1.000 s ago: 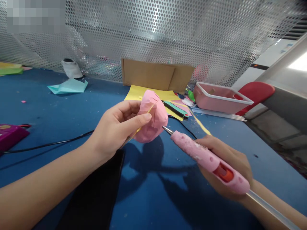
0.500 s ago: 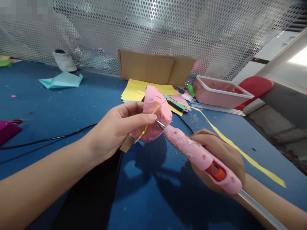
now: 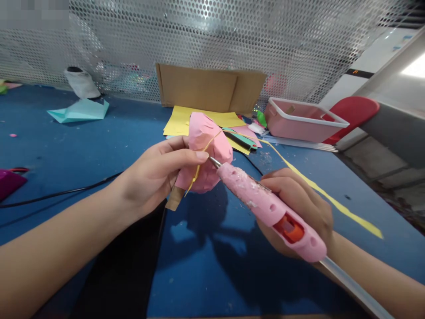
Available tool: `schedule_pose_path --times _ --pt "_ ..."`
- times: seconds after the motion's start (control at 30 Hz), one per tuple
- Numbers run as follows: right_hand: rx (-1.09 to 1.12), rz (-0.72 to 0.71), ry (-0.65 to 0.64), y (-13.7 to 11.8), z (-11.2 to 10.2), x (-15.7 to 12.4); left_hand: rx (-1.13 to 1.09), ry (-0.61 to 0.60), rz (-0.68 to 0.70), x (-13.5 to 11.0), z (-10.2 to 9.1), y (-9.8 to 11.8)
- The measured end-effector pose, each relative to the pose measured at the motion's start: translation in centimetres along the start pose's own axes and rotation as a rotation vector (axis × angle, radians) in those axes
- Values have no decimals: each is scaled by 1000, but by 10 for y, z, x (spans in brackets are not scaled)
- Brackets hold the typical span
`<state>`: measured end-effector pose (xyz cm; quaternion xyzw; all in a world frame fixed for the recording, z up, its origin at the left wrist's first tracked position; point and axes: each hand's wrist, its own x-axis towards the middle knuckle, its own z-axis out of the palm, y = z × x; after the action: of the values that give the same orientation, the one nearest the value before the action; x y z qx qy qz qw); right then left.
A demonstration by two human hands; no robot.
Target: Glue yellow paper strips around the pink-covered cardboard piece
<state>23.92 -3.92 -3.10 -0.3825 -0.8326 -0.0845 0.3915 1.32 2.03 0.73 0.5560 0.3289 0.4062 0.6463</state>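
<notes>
My left hand (image 3: 156, 173) pinches a rounded pink paper piece (image 3: 217, 148), thumb on its near face. A brown cardboard tab (image 3: 175, 198) sticks out below it. Across the pink paper runs a thin yellow paper strip (image 3: 288, 164), partly under my thumb, its long free end trailing to the right. Wrapped around a pink hot glue gun (image 3: 262, 201) is my right hand (image 3: 299, 208). The gun's metal nozzle (image 3: 215, 162) is at the pink paper beside my thumb tip; I cannot tell if it touches. A clear glue stick (image 3: 352, 283) extends from the gun's rear.
Behind my hands lie yellow paper sheets (image 3: 179, 122) and a green-and-black cutter (image 3: 241, 139), with a cardboard panel (image 3: 195, 88) upright against the mesh. A pink basket (image 3: 302, 124) stands right. Folded blue paper (image 3: 79, 111) lies left. A black cable (image 3: 66, 192) crosses the blue table (image 3: 109, 137).
The view has shifted slightly, so both hands, the pink paper and the glue gun appear a little further left. The yellow strip's free end has swung left and up. Both grips are unchanged.
</notes>
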Motion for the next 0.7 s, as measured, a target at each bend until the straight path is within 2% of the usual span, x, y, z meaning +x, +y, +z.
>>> schedule_pose_path --times 0.5,0.7 --pt "-54 66 10 -1 3 -3 22 53 -71 -3 1 1" --pt "-18 56 -9 1 5 -5 1 10 -39 -3 1 0"
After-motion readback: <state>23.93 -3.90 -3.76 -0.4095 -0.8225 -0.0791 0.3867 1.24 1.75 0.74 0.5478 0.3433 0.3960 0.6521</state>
